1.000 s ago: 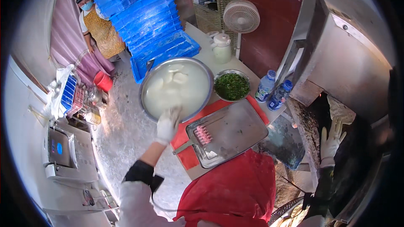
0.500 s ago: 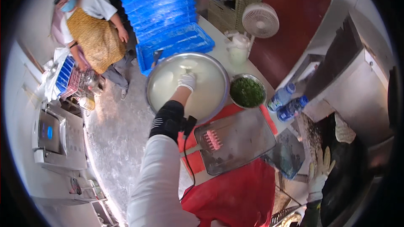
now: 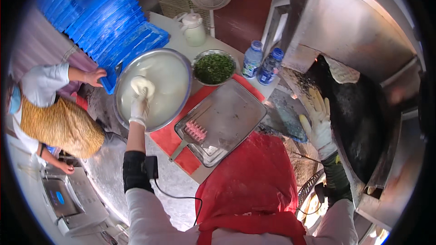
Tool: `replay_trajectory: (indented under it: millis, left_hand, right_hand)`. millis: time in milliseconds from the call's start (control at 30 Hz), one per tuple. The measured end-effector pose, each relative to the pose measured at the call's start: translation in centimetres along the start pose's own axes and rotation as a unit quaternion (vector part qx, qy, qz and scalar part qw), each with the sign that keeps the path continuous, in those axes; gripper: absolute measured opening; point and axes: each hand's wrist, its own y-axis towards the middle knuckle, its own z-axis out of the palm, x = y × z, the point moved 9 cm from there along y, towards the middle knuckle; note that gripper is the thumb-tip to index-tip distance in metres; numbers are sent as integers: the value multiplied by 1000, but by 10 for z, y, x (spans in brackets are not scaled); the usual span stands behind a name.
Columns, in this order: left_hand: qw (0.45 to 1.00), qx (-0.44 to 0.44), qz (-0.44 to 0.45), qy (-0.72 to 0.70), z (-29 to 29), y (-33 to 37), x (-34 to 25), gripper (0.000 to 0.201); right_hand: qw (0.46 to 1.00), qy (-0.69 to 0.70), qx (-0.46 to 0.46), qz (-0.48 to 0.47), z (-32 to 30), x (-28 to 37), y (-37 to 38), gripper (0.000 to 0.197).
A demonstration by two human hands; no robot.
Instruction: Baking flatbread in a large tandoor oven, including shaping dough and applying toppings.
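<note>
Oven: a steel-clad oven (image 3: pixel 363 41) is standing at the person's right, its dark curved wall (image 3: pixel 359 113) carrying a pale flatbread (image 3: pixel 340 70).
Crates: blue plastic crates (image 3: pixel 104 18) are leaning beyond the worktop (image 3: pixel 181 41); another person's hand is resting on them.
Basin: a wide steel basin (image 3: pixel 175 70) is holding white dough.
Left hand: the gloved left hand (image 3: pixel 138 106) is closing on a dough ball (image 3: pixel 141 84) inside the basin.
Right hand: the gloved right hand (image 3: pixel 318 122) is lying flat, fingers apart, gripping nothing, against the oven wall.
Technique: pinching cleanly and lifting straight looks best.
Bottles: two clear bottles (image 3: pixel 261 63) with blue caps and labels are standing beside the herb bowl (image 3: pixel 213 67).
</note>
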Motion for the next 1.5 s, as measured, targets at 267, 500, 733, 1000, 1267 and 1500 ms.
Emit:
replay_trajectory:
  millis: [267, 500, 733, 1000, 1267, 1500]
  left_hand:
    - [907, 313, 43, 278, 211, -130, 85, 33]
    - [675, 282, 186, 656, 232, -157, 186, 31]
    - [839, 207, 93, 494, 188, -101, 182, 32]
    - [741, 155, 134, 640, 170, -90, 180, 24]
    - [711, 260, 9, 654, 189, -99, 192, 36]
    - [883, 4, 55, 466, 223, -106, 162, 42]
  right_hand:
    - [973, 211, -72, -55, 67, 31, 12, 53]
    - [959, 279, 15, -41, 117, 60, 31, 55]
    - [969, 225, 47, -88, 184, 104, 44, 67]
    - [954, 284, 48, -84, 231, 157, 50, 72]
    - [958, 128, 223, 129, 281, 98, 66, 23]
    - [941, 337, 21, -13, 280, 102, 64, 31]
